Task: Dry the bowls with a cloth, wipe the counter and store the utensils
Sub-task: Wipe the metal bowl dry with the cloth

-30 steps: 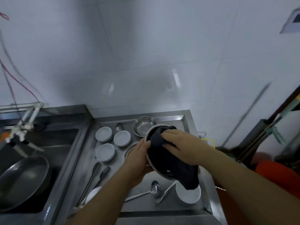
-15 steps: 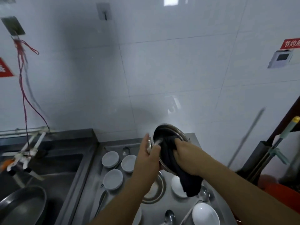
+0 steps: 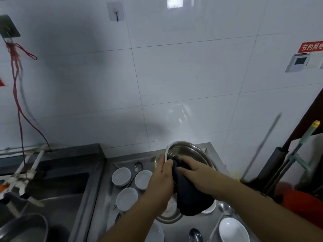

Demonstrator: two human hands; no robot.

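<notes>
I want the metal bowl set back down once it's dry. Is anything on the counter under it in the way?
Yes. Under the raised metal bowl and dark cloth, the counter holds another metal bowl, small white dishes and spoons, so little bare space shows.

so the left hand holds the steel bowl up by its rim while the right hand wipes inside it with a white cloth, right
Not quite: the cloth is dark, nearly black, not white. The head view shows the left hand holding the steel bowl by its rim while the right hand presses that dark cloth into it.
</notes>
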